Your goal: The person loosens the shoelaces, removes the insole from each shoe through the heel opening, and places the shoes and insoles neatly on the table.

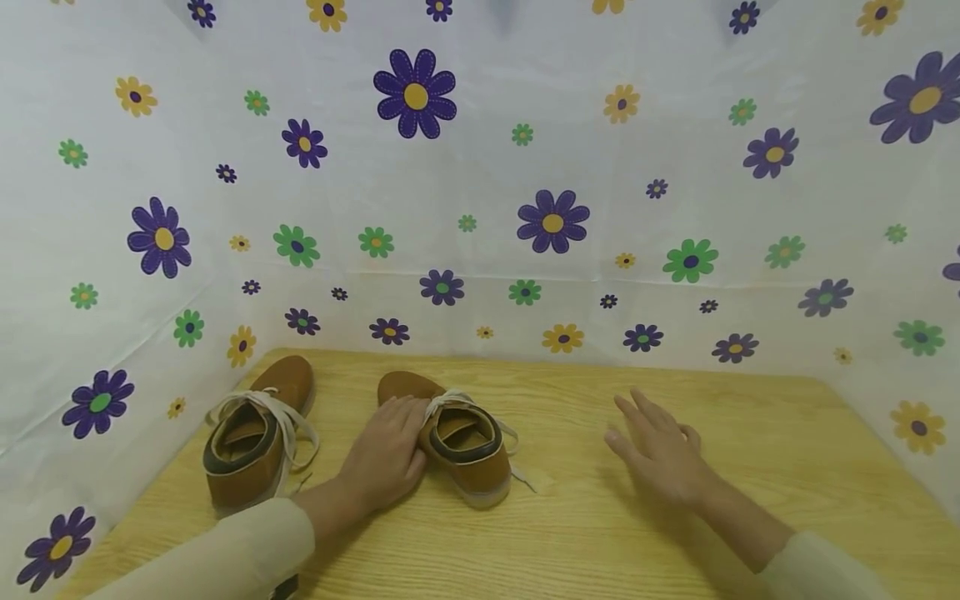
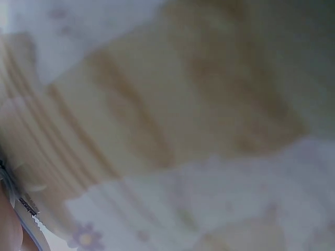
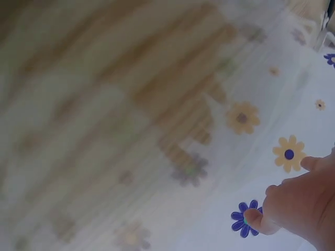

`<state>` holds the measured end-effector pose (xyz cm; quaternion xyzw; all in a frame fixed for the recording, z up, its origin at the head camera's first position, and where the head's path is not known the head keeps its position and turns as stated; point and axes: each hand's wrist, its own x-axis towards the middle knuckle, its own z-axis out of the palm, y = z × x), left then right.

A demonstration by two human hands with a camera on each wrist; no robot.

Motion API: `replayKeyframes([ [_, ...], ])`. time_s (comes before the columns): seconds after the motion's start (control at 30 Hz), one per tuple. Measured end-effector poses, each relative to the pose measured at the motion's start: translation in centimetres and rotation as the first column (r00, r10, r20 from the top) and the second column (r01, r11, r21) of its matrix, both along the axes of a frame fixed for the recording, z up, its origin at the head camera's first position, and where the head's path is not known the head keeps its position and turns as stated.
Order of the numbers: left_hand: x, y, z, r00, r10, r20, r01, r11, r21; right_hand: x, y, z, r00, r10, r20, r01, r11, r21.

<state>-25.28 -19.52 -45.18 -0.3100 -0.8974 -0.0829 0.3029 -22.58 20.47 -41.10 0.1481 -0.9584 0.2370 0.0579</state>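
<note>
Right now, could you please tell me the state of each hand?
Left hand: touching the brown shoe on its right; grip cannot be told.
Right hand: open, holding nothing visible.

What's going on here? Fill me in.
A person's left hand rests against the left side of a brown, cream-laced shoe with a dark collar on a yellowish wood-grain table; how firmly it grips is hard to tell. The matching brown shoe stands to the left, with neither hand on it. Both shoes are upright, toes pointing away from the person. The right hand is apart from them, off to the right, holding nothing visible.
</note>
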Motion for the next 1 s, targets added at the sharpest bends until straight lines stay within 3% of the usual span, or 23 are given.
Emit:
replayKeyframes([
  [0.23, 0.0, 0.8, 0.1, 1.000, 0.000, 0.000, 0.000, 1.000, -0.019, 0.2, -1.0, -0.3, 0.997, 0.036, -0.068, -0.032, 0.997, 0.066],
  [0.63, 0.0, 1.8, 0.2, 0.999, -0.010, -0.039, 0.009, 1.000, -0.024, 0.2, -2.2, -0.5, 0.995, 0.058, -0.076, -0.051, 0.994, 0.096],
  [1.0, 0.1, 2.3, 0.2, 1.000, -0.004, -0.011, 0.003, 0.999, -0.051, 0.4, -2.9, -0.7, 0.996, 0.067, -0.058, -0.062, 0.994, 0.086],
])
